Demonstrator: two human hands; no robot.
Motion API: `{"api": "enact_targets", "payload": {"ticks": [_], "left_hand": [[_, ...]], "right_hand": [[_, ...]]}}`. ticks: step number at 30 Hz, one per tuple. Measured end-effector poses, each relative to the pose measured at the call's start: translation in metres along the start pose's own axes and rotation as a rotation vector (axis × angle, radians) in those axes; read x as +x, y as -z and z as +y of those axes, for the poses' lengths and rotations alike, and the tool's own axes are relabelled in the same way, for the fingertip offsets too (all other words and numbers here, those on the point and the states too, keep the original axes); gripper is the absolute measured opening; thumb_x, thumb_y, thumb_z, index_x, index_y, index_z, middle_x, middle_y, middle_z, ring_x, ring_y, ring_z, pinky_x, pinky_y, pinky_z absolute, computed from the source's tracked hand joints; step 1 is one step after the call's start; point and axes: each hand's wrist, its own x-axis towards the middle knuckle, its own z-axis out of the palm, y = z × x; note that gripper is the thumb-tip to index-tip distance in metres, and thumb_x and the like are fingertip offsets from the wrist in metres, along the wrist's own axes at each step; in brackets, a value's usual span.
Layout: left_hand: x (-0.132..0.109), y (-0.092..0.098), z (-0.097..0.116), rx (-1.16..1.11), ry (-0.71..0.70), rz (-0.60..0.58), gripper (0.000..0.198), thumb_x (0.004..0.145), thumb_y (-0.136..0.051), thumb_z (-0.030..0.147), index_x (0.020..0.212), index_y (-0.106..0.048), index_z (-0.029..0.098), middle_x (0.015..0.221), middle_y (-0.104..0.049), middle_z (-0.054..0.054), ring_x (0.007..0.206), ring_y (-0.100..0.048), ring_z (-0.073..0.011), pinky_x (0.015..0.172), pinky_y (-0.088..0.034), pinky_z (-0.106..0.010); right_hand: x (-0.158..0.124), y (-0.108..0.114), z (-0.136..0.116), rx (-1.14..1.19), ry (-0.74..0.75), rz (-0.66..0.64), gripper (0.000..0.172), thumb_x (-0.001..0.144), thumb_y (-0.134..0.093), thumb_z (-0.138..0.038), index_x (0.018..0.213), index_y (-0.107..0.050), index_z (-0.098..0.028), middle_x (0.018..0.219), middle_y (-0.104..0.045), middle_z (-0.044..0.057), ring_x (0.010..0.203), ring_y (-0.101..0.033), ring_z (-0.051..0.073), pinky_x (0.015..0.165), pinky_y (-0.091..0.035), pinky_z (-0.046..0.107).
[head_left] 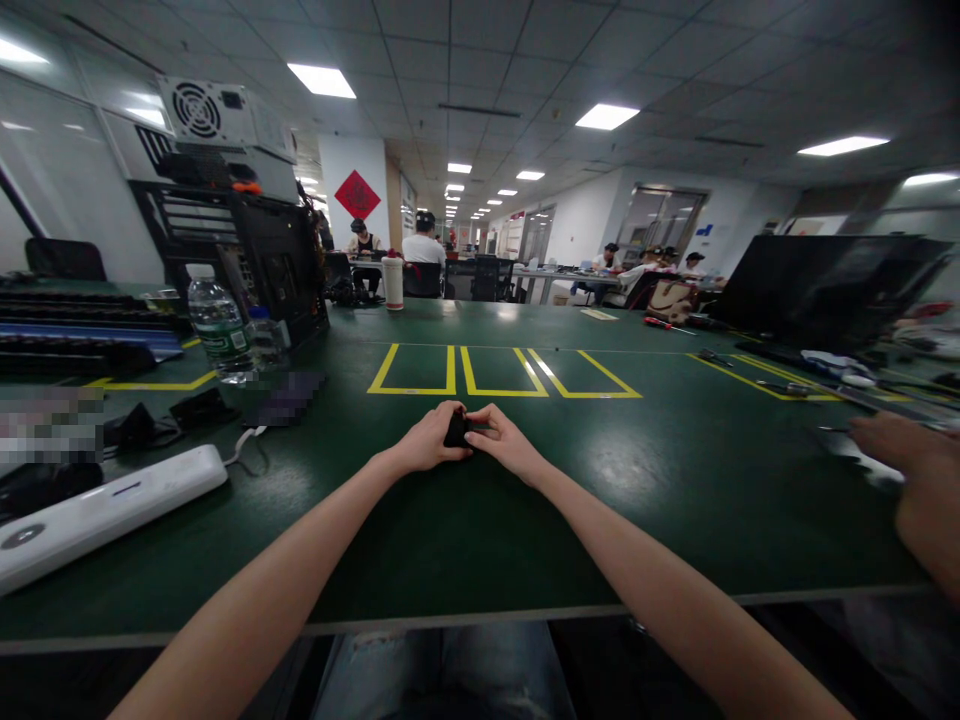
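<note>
A small black object sits between my two hands, low over the green table; its kind cannot be made out. My left hand is closed around its left side, the thumb below and the fingers above. From the right, my right hand pinches the same object, thumb and fingertips at its edge. Just beyond the hands lie yellow tape outlines on the table top.
At left stand a water bottle, a computer case and a white power strip. A white cup is further back. On the right are a dark monitor, a screwdriver and another person's hand.
</note>
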Motion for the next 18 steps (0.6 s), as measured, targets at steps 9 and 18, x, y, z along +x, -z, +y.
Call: {"api": "enact_targets", "payload": {"ticks": [9, 18], "left_hand": [[0.0005, 0.0001, -0.0003, -0.033, 0.008, -0.004, 0.058, 0.063, -0.062, 0.035, 0.111, -0.036, 0.017, 0.108, -0.045, -0.009, 0.098, -0.046, -0.0242, 0.083, -0.038, -0.038], [0.0, 0.0019, 0.0024, -0.037, 0.04, -0.023, 0.059, 0.063, -0.061, 0.036, 0.113, -0.035, 0.018, 0.109, -0.045, -0.009, 0.097, -0.047, -0.0246, 0.081, -0.039, -0.039]], "right_hand": [[0.0008, 0.0015, 0.0011, -0.096, -0.034, 0.03, 0.03, 0.071, -0.054, -0.026, 0.1, -0.045, -0.021, 0.097, -0.051, 0.003, 0.093, -0.051, 0.015, 0.084, -0.041, 0.035], [0.0015, -0.0001, 0.0018, -0.048, -0.01, 0.011, 0.022, 0.071, -0.054, -0.029, 0.09, -0.047, -0.02, 0.095, -0.05, 0.002, 0.089, -0.053, 0.015, 0.08, -0.043, 0.033]]}}
